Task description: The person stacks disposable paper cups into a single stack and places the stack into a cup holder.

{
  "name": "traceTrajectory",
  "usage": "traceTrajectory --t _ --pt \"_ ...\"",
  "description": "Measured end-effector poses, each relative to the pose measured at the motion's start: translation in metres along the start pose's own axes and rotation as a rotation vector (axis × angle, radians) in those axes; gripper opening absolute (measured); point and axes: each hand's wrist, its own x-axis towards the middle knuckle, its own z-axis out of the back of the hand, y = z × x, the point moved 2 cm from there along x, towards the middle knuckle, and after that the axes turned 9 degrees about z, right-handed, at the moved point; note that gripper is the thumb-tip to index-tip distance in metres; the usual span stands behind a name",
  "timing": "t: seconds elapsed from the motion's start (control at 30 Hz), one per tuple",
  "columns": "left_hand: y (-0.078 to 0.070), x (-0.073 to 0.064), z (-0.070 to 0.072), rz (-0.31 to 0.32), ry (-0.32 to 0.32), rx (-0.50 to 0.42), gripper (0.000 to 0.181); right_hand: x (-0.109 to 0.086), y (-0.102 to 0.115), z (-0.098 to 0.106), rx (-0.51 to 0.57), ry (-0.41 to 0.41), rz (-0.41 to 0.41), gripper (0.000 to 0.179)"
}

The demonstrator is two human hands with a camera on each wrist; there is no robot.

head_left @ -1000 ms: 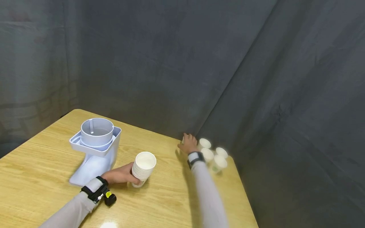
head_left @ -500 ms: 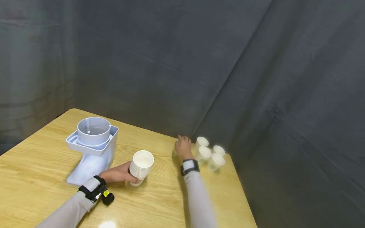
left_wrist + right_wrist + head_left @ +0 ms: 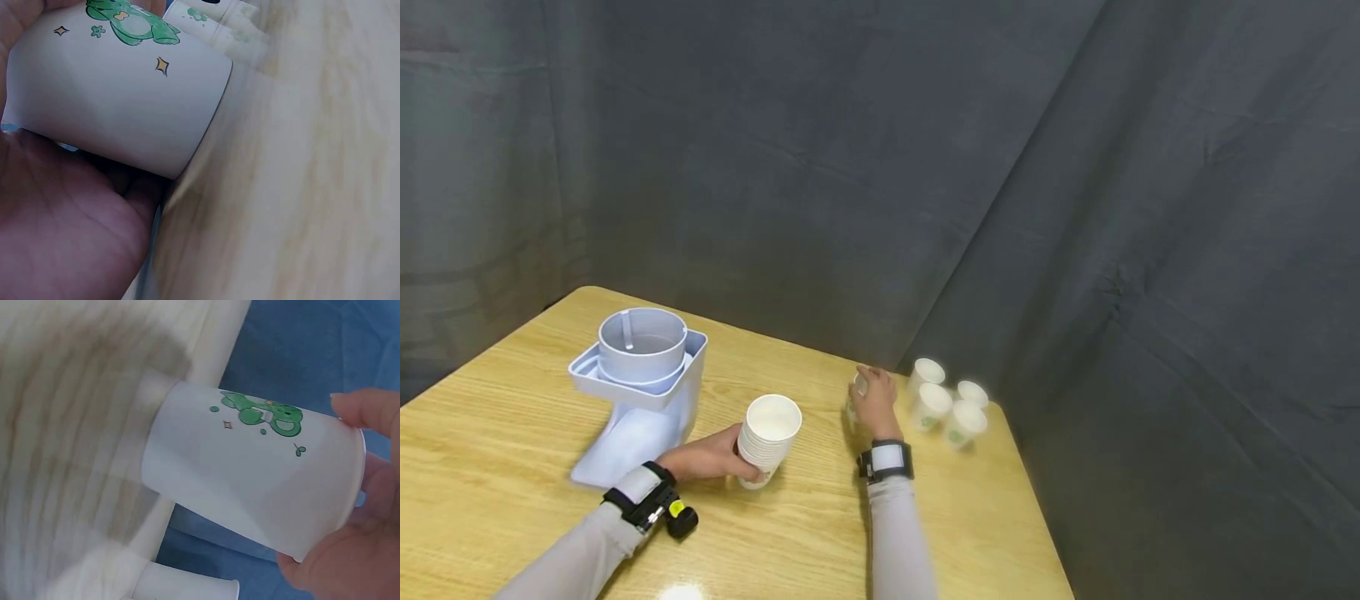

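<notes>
My left hand (image 3: 703, 457) holds a nested stack of white paper cups (image 3: 769, 442) upright, its fingers wrapped round the lower part. Up close in the left wrist view, the outer cup (image 3: 125, 100) has a green cartoon animal and small stars. Farther back, my right hand (image 3: 876, 404) grips a single paper cup (image 3: 250, 462) by its rim end, with the thumb and fingers on opposite sides. That cup's base is at the tabletop; whether it touches cannot be told. In the head view the hand mostly covers this cup.
Several paper cups (image 3: 933, 407) stand grouped at the right back corner. Left of the stack is a pale blue-white stand (image 3: 647, 433) with a round tub (image 3: 642, 358) on top. Dark curtains (image 3: 820, 183) hang behind the wooden table (image 3: 805, 533).
My right hand has moved left and a little nearer with its cup, away from the grouped cups. The left hand keeps its hold on the stack; the head view has shifted slightly.
</notes>
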Motion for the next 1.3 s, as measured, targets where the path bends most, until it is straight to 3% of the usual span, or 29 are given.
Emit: traceTrajectory --t 0.27,0.5,0.87,0.97,1.3 --pt "0.003 0.0 0.004 -0.014 0.008 -0.003 0.075 -0.004 0.008 0.003 0.111 0.053 0.007 0.045" --pt "0.007 0.001 0.007 -0.002 -0.002 0.014 0.078 -0.004 0.02 0.009 0.093 0.145 0.012 0.05" --pt "0.004 0.001 0.009 -0.002 -0.012 0.018 0.08 -0.007 0.04 0.019 0.071 0.274 -0.098 0.059" --pt "0.003 0.001 0.008 -0.002 -0.012 0.017 0.08 -0.006 0.045 0.023 0.07 0.261 -0.09 0.062" --pt "0.0 0.002 0.008 0.001 -0.011 0.019 0.078 -0.005 0.068 0.045 0.13 0.1 -0.028 0.053"
